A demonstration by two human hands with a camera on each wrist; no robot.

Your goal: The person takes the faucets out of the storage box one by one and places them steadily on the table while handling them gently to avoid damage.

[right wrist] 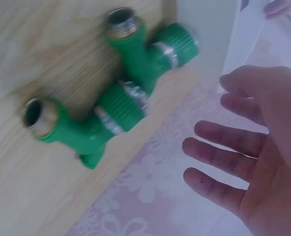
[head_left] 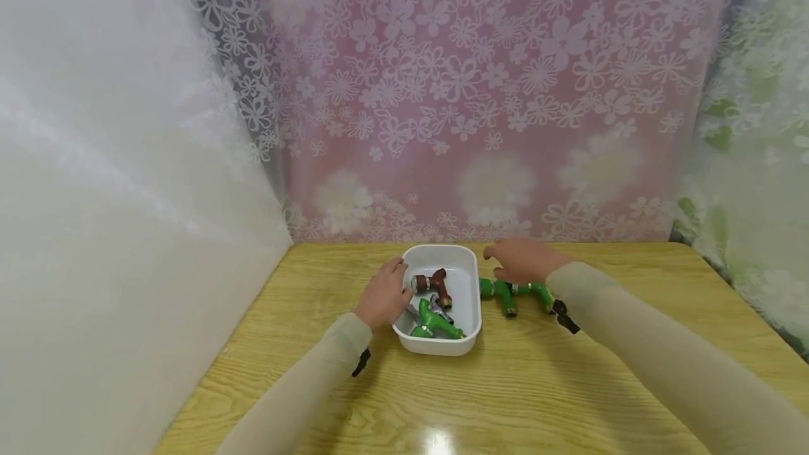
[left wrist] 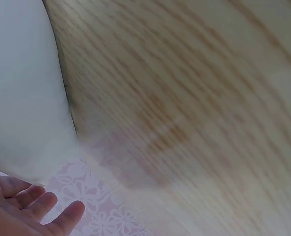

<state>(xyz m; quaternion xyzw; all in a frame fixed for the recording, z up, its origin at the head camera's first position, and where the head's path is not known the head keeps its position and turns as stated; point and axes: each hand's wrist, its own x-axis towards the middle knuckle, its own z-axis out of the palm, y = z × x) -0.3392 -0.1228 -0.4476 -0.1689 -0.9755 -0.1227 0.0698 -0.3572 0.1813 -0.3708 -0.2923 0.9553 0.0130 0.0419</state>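
Observation:
A white tub (head_left: 437, 347) holds a dark red-brown tap (head_left: 439, 284), a green tap (head_left: 435, 319) and silvery metal pieces partly hidden between them. At the tub's left rim rests my left hand (head_left: 383, 295), its fingers loosely extended along the side in the left wrist view. To the right of the tub, two green taps (right wrist: 133, 56) with brass threaded ends lie on the table. My right hand (head_left: 524, 260) hovers just above and behind them, fingers spread and apart from the taps, holding nothing.
The wooden table (head_left: 329, 399) carries the tub near its back edge. A pink flowered curtain (head_left: 442, 160) hangs behind it, and pale sheeting (head_left: 126, 195) closes off the left side. Another flowered sheet (head_left: 752, 195) hangs at the right.

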